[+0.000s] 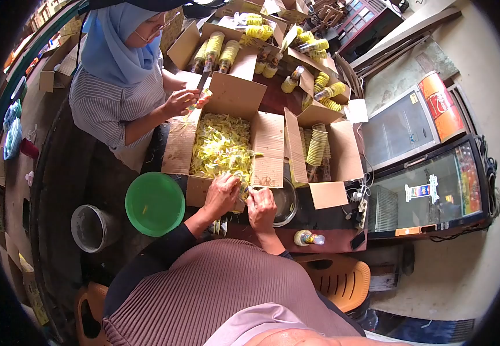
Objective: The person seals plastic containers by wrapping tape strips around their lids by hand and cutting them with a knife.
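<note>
Small piece, yellowish, partly hidden (243, 189) — held over the near edge of the cardboard box of yellow strips (221, 144), long axis seemingly running away from the wearer, leading end too obscured to tell. Position relative to fingers: between the fingertips of left hand (222, 194) and right hand (262, 209), both sets pinched on it — exact contact points hidden.
</note>
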The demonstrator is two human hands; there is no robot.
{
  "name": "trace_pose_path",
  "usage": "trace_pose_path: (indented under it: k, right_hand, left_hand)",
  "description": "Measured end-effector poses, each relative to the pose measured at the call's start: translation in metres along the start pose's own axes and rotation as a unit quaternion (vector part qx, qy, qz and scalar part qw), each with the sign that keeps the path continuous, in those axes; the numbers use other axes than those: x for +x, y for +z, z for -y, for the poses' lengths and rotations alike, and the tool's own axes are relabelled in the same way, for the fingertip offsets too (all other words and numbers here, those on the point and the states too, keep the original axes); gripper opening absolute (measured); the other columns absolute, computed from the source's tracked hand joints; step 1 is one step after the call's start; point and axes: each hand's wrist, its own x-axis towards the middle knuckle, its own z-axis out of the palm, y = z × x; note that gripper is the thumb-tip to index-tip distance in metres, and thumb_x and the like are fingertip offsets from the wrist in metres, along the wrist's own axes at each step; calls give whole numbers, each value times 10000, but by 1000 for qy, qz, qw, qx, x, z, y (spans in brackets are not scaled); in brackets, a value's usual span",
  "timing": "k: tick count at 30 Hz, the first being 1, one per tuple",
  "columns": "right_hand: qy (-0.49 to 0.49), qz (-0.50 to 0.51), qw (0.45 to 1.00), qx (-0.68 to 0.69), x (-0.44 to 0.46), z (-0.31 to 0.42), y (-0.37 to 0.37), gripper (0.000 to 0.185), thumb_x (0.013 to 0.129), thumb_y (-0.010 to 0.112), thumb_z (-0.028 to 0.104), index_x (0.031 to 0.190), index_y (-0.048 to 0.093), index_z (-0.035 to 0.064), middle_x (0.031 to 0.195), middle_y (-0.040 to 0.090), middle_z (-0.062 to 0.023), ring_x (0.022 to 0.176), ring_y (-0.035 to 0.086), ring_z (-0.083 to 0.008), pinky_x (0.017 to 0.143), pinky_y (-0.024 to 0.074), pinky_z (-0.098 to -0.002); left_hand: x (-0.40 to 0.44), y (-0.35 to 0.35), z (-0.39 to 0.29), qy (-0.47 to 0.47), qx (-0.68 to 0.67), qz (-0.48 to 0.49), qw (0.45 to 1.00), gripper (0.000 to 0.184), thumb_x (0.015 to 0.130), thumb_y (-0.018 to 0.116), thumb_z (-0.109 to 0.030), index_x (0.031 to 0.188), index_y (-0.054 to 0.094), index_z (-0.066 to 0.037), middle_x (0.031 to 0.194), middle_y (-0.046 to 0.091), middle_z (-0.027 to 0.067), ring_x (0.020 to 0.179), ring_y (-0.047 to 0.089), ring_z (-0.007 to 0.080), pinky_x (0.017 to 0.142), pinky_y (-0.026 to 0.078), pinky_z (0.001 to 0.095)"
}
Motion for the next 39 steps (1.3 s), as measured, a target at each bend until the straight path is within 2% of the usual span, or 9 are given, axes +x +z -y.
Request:
trace_pose_path:
  k: [13,15,18,21,25,33,35,36,39]
  right_hand:
    - [20,28,999,-34,4,-7,20,178,804,634,108,962,642,26,864,556,-127,859,574,-300,761,493,-396]
    - [-10,-5,998,-63,7,-14,24,165,798,634,101,945,644,26,866,564,-133,864,579,-309,763,487,-405]
    - [164,38,984,53,14,-28,28,110,798,631,98,894,655,48,852,569,-135,804,592,-319,712,478,-412]
    - [202,15,974,98,9,-27,22,95,795,635,95,872,658,44,839,566,-131,784,593,-316,698,480,-404]
    - [74,-13,996,47,4,-10,8,103,778,652,73,878,663,51,826,555,-113,792,587,-293,708,488,-394]
    - [58,8,998,-3,3,-14,26,142,790,632,86,922,659,42,865,560,-159,848,586,-335,745,498,-416]
    - [81,28,996,-25,5,-29,35,135,785,633,79,911,663,45,872,570,-159,843,596,-335,727,499,-413]
    - [150,46,987,22,8,-31,36,136,776,640,73,904,671,41,864,585,-141,776,616,-306,688,502,-394]
    - [204,43,970,123,9,-32,35,121,777,644,72,886,673,28,839,595,-117,699,622,-271,643,496,-370]
  left_hand:
    - [1,8,2,28,49,13,998,63,803,607,-77,838,568,-43,788,554,107,782,558,298,720,435,388]
    - [-3,12,-3,86,73,18,993,48,796,599,-86,821,569,-57,801,574,96,787,562,279,738,429,388]
    - [-5,15,-2,91,71,19,993,59,784,602,-86,837,586,-66,820,596,84,793,562,265,744,424,390]
    - [2,7,3,77,98,26,992,89,790,614,-98,869,603,-60,814,599,79,799,559,266,744,422,388]
    - [2,6,8,67,94,19,993,88,806,615,-104,880,616,-57,799,594,87,799,554,269,741,418,387]
    - [-2,6,10,84,68,36,993,98,795,607,-84,889,622,-59,824,609,75,793,552,267,763,415,390]
    - [-6,8,4,131,51,37,989,107,792,603,-70,896,622,-61,828,605,71,806,560,262,784,421,384]
    - [-8,9,1,121,52,38,991,109,775,610,-70,884,613,-63,834,599,78,823,567,265,815,425,389]
    - [0,6,8,64,8,28,998,128,750,621,-72,876,596,-63,829,582,87,839,568,273,839,422,398]
